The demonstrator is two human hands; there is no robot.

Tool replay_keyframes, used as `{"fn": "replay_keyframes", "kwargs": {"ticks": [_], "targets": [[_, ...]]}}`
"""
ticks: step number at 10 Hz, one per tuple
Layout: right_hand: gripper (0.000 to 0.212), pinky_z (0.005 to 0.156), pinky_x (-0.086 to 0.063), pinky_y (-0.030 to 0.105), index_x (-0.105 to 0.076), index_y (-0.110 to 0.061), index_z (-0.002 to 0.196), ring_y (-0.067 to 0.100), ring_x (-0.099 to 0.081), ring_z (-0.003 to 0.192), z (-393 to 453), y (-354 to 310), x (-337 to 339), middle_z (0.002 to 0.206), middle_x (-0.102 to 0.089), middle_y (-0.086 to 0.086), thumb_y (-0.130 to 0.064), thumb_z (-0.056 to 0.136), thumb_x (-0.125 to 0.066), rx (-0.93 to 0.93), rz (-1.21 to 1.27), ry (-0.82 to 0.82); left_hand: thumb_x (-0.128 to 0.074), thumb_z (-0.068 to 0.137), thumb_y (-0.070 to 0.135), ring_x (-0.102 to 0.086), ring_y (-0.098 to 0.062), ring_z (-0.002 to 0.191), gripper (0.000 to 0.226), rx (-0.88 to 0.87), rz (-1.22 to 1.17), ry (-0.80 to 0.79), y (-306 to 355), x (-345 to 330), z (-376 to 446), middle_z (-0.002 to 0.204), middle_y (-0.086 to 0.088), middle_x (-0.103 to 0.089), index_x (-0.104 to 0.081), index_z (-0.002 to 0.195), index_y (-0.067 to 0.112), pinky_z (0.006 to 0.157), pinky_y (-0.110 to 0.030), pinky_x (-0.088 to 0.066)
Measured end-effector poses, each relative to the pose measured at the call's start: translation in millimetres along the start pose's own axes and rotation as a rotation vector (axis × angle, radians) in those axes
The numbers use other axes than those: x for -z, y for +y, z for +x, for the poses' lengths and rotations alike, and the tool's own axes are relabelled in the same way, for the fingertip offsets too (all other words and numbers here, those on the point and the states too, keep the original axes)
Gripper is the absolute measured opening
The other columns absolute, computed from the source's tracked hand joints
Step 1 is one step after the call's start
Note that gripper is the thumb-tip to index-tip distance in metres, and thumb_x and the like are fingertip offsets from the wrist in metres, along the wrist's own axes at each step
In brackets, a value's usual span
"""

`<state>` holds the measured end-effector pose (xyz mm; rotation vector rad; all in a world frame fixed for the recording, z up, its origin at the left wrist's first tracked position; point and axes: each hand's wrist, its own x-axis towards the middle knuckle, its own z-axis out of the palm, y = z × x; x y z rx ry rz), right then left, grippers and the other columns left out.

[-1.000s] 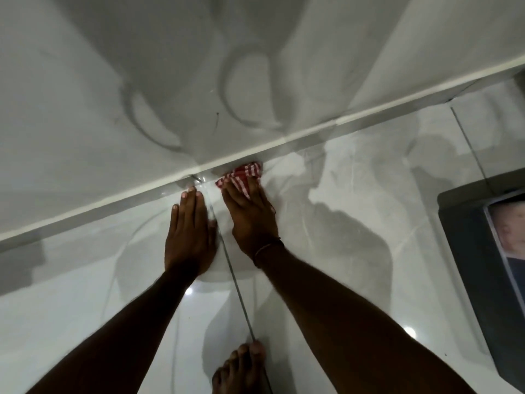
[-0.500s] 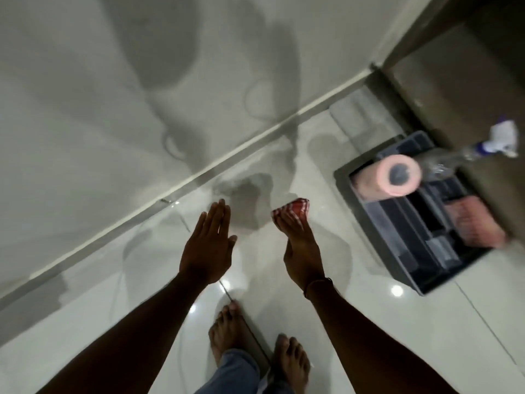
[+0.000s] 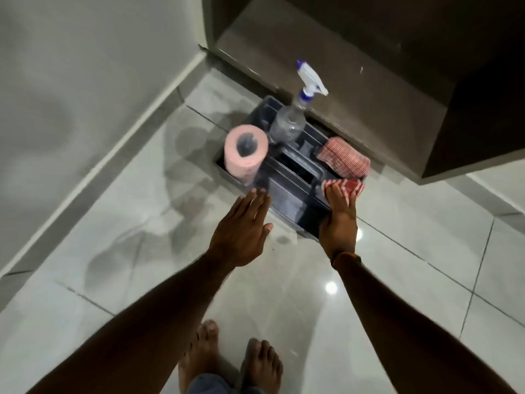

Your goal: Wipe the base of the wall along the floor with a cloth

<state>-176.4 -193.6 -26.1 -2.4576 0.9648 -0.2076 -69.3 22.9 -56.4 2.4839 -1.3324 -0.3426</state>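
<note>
The cloth (image 3: pixel 345 186), red-and-white checked, was in my right hand (image 3: pixel 339 223), pinched under the fingertips and held over the near right corner of the dark caddy (image 3: pixel 287 200) on the floor. It was bunched into a short wad, its longer side running left to right across the fingertips, and the fingers pointed away from me toward the dark cabinet (image 3: pixel 369 81). My left hand (image 3: pixel 241 231) held nothing, fingers flat and close together, thumb out, hovering just short of the caddy's near edge.

I judged the wiping stroke to be out of hand at this point: the cloth was well apart from the skirting (image 3: pixel 113 155) at the left. It looked like a put-down or a swap, since a second checked cloth (image 3: pixel 343 157) lay in the caddy's right compartment, beside a pink paper roll (image 3: pixel 245 152) and a spray bottle (image 3: pixel 292 120). The next move called for either lowering the wad into that compartment and letting go, or carrying it back to the skirting.
</note>
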Motion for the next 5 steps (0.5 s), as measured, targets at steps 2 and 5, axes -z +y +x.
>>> {"fn": "replay_keyframes", "kwargs": {"ticks": [2, 5], "targets": [[0.085, 0.134, -0.016, 0.056, -0.036, -0.014, 0.163, 0.043, -0.009, 0.163, 47.7, 43.9, -56.0, 0.173, -0.03, 0.007, 0.021, 0.085, -0.037, -0.002, -0.089, -0.079, -0.024, 0.109, 0.041, -0.031, -0.037, 0.158, 0.067, -0.069, 0.156, -0.037, 2.6, -67.9, 49.5, 0.167, -0.021, -0.038, -0.037, 0.161, 0.001, 0.13, -0.051, -0.023], [0.068, 0.133, -0.009, 0.062, -0.015, -0.006, 0.167, 0.046, 0.0, 0.163, 51.2, 33.8, -64.7, 0.177, -0.007, 0.017, -0.027, 0.107, -0.039, -0.069, -0.185, -0.169, -0.029, 0.108, 0.042, -0.024, -0.035, 0.161, 0.069, -0.081, 0.187, -0.027, -10.3, -37.4, 41.8, 0.171, -0.021, -0.028, -0.029, 0.164, 0.001, 0.131, -0.048, -0.014]]}}
